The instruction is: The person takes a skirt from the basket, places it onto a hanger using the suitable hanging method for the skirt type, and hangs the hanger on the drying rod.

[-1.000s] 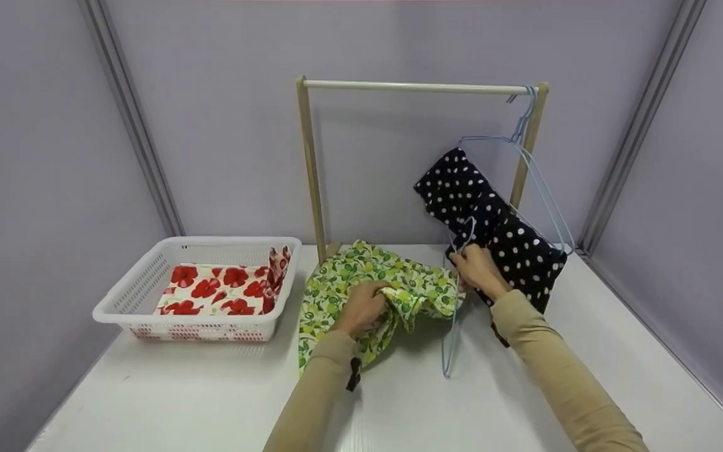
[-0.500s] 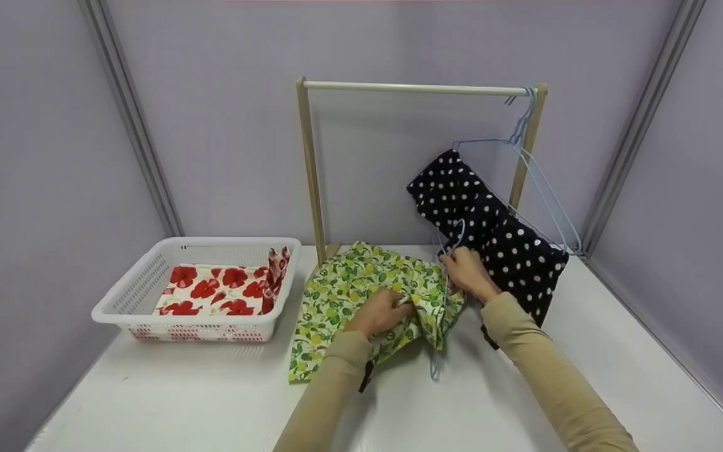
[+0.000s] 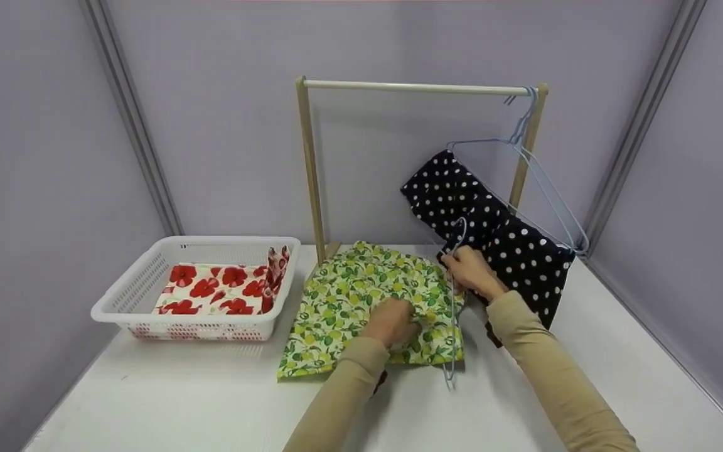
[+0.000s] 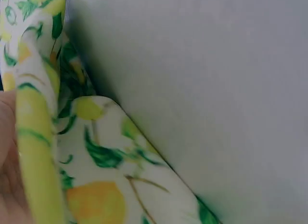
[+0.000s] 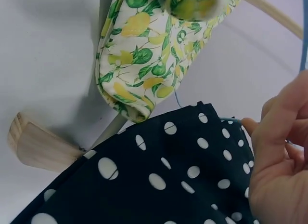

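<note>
A lemon-print cloth (image 3: 349, 295), white with yellow and green, lies partly spread over the middle of the table. My left hand (image 3: 391, 321) grips it near its front edge; in the left wrist view the hand (image 4: 8, 171) shows beside a yellow-trimmed fold. My right hand (image 3: 471, 271) pinches a light-blue wire hanger (image 3: 453, 333) below its hook. The hanger stands upright at the cloth's right end, and its lower end shows below the cloth's edge. Part of the hanger is hidden. Behind the right hand hangs a black polka-dot cloth (image 3: 524, 251).
A rack with a white rail (image 3: 412, 87) and wooden posts stands at the back. Blue hangers (image 3: 520, 125) hang at its right end, one carrying the polka-dot cloth. On the left sits a white basket (image 3: 195, 319) holding a red-flowered cloth (image 3: 211, 289). Walls enclose the table.
My left hand has moved right and towards me, drawing the lemon-print cloth flatter and across to the hanger. The right hand has shifted slightly left with the hanger. The polka-dot cloth has swung slightly.
</note>
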Motion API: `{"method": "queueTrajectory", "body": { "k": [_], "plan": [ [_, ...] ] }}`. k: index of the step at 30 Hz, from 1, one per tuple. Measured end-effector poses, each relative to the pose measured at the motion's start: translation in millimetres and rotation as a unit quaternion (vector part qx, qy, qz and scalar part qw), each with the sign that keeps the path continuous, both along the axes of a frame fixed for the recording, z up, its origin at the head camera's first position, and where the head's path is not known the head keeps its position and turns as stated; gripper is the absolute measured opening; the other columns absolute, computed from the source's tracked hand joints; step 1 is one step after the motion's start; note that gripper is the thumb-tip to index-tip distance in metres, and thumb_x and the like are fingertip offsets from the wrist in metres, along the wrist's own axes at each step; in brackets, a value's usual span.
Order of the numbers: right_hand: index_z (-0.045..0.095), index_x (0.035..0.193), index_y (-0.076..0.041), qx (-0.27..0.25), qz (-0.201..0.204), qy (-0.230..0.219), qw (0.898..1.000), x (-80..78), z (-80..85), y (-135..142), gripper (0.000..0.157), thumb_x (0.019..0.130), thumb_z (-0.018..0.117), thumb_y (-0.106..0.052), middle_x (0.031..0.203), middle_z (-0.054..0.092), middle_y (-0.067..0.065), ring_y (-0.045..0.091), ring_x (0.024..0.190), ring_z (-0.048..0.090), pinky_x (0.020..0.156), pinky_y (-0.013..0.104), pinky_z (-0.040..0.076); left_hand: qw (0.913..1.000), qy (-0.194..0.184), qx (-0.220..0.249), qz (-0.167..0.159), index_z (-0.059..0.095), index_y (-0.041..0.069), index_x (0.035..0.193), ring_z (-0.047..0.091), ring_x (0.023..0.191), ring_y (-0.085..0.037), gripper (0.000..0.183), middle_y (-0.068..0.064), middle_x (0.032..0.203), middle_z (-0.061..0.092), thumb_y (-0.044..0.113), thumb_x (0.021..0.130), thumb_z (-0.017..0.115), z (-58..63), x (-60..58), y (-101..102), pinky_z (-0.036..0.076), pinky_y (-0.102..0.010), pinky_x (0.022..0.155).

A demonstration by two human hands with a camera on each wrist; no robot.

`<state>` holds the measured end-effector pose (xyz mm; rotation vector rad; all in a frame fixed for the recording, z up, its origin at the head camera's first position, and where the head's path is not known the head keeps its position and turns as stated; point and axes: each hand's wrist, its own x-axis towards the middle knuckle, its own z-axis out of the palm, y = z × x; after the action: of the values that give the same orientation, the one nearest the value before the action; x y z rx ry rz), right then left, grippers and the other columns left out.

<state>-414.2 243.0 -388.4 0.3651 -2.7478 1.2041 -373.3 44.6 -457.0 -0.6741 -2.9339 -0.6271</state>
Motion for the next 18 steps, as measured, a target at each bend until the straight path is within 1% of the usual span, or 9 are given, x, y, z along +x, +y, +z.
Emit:
{"method": "queueTrajectory", "body": {
  "k": [1,3,5,6,10,13,14,17,18],
  "plan": [
    [0.058,0.065,-0.005,-0.003,0.005,-0.003,1.0,0.3,-0.6,-2,0.045,0.105,0.045,-0.021,0.052,0.058,0.006,0.023,0.042,0.06,0.044,0.034,0.053,0.9999,-0.007,0.004,-0.009,0.075,0.009,0.094,0.062,0.067,-0.017,0.021,-0.007,0.083,0.071,0.029,0.091,0.07,0.6,0.4,1,0.049,-0.031,0.059],
    [0.06,0.067,-0.004,-0.006,0.009,-0.007,1.0,1.1,-2.3,-7,0.045,0.105,0.045,-0.021,0.053,0.059,0.008,0.018,0.041,0.059,0.049,0.038,0.057,0.9994,-0.029,0.014,-0.015,0.074,0.01,0.106,0.067,0.076,-0.017,0.027,-0.006,0.095,0.074,0.032,0.091,0.07,2.2,1.3,2,0.054,-0.031,0.066],
    [0.06,0.068,-0.003,-0.008,0.007,-0.007,1.0,1.6,-4.4,-11,0.044,0.105,0.045,-0.021,0.053,0.059,0.008,0.016,0.041,0.059,0.053,0.042,0.058,0.9984,-0.047,0.026,-0.017,0.072,0.011,0.117,0.069,0.087,-0.018,0.036,-0.006,0.106,0.073,0.035,0.091,0.07,3.1,1.5,2,0.056,-0.032,0.076],
    [0.061,0.068,-0.002,-0.009,0.003,-0.006,1.0,1.8,-5.1,-13,0.044,0.105,0.045,-0.021,0.053,0.058,0.008,0.016,0.042,0.059,0.055,0.044,0.058,0.9976,-0.057,0.033,-0.018,0.071,0.011,0.118,0.069,0.09,-0.018,0.036,-0.006,0.108,0.073,0.035,0.091,0.07,3.5,1.4,1,0.056,-0.034,0.077],
    [0.063,0.071,-0.003,-0.003,-0.016,0.003,1.0,1.9,-7.9,-19,0.043,0.105,0.046,-0.022,0.054,0.06,0.008,0.019,0.043,0.059,0.051,0.038,0.057,0.9945,-0.087,0.047,-0.034,0.067,0.012,0.125,0.067,0.099,-0.02,0.039,-0.007,0.116,0.07,0.033,0.092,0.068,2.7,-0.2,-4,0.055,-0.036,0.084],
    [0.063,0.072,-0.002,-0.003,-0.027,0.003,1.0,2.9,-9.4,-22,0.044,0.105,0.045,-0.023,0.059,0.063,0.012,0.029,0.048,0.063,0.05,0.036,0.057,0.9906,-0.119,0.055,-0.039,0.061,0.015,0.133,0.062,0.113,-0.023,0.05,-0.007,0.128,0.064,0.046,0.094,0.062,6.6,1.3,-9,0.052,-0.04,0.094],
    [0.063,0.073,-0.001,-0.008,-0.031,0.001,0.999,3.3,-10.0,-22,0.044,0.105,0.045,-0.024,0.06,0.063,0.013,0.032,0.051,0.064,0.052,0.037,0.058,0.9891,-0.131,0.056,-0.038,0.059,0.016,0.136,0.061,0.117,-0.024,0.056,-0.007,0.129,0.064,0.052,0.093,0.059,8.3,2.6,-10,0.05,-0.042,0.098],
    [0.063,0.074,0.0,-0.017,-0.036,-0.007,0.999,3.8,-11.3,-25,0.044,0.106,0.043,-0.024,0.058,0.063,0.013,0.035,0.056,0.067,0.056,0.041,0.059,0.9846,-0.167,0.043,-0.028,0.05,0.022,0.143,0.052,0.13,-0.028,0.077,-0.007,0.141,0.056,0.073,0.087,0.05,14.9,9.6,-11,0.043,-0.048,0.107],
    [0.063,0.075,0.0,-0.021,-0.036,-0.007,0.999,3.7,-11.6,-26,0.043,0.106,0.043,-0.023,0.059,0.062,0.012,0.034,0.055,0.067,0.056,0.041,0.059,0.9837,-0.174,0.037,-0.029,0.049,0.022,0.144,0.052,0.13,-0.029,0.079,-0.008,0.141,0.056,0.075,0.085,0.05,16.1,11.8,-10,0.042,-0.049,0.107]
  ]
}}
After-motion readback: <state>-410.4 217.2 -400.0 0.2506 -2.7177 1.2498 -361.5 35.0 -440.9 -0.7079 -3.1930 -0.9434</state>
